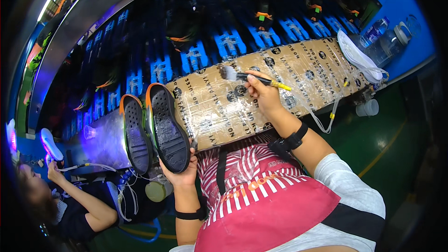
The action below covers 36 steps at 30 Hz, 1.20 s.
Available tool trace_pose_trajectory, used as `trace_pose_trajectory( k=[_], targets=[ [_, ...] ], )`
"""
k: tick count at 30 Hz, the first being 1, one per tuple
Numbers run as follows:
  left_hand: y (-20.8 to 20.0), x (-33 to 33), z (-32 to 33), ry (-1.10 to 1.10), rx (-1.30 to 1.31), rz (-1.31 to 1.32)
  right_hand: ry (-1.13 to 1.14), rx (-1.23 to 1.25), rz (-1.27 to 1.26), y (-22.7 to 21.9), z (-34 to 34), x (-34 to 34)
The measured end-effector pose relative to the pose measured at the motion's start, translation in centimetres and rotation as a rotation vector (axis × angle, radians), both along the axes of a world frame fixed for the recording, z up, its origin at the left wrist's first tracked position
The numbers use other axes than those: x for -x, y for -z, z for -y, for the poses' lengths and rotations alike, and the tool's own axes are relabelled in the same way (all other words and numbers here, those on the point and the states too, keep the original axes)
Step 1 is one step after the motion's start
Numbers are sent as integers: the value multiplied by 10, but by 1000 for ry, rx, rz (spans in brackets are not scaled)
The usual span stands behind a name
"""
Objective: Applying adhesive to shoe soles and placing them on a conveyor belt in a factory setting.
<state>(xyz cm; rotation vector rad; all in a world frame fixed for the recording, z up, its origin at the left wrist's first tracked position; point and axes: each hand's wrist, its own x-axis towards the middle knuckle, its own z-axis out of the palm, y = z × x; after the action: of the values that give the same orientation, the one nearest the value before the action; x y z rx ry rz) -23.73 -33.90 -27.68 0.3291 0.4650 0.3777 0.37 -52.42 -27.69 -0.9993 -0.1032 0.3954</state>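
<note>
My left hand (181,175) grips the near end of a black shoe sole (164,123), which has an orange and green rim and small holes in its upper half. Close beside it on the left lies a second, similar sole (135,133). My right hand (265,94) is closed around the dark handle of a brush (240,75) with pale bristles pointing left. A thin tube with a yellow fitting (281,86) runs from the brush's handle end. The brush is over the cardboard covering (224,116), apart from the soles.
Beyond the cardboard, blue holders (230,43) run along a dark machine. At right are white insole-like pieces (357,58), a clear jug (389,42) and a bottle (373,32). A plastic cup (367,108) hangs off the right edge. A co-worker (70,200) holds a white sole at left.
</note>
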Motion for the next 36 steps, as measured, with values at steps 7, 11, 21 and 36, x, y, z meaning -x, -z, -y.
trace_pose_trajectory(
  k=[7, 11, 21, 36],
  targets=[
    [-3, -2, -5, -112, 27, -180, -64, 57, 27, 21, 2, -5],
    [2, -2, -7, -176, 55, -155, -62, 61, 34, 22, 4, -4],
    [15, 5, -12, -151, 22, -68, -32, 63, -3, 18, 5, -3],
    [7, 1, -30, -216, 75, -178, -77, 114, 80, 16, 5, -3]
  ],
)
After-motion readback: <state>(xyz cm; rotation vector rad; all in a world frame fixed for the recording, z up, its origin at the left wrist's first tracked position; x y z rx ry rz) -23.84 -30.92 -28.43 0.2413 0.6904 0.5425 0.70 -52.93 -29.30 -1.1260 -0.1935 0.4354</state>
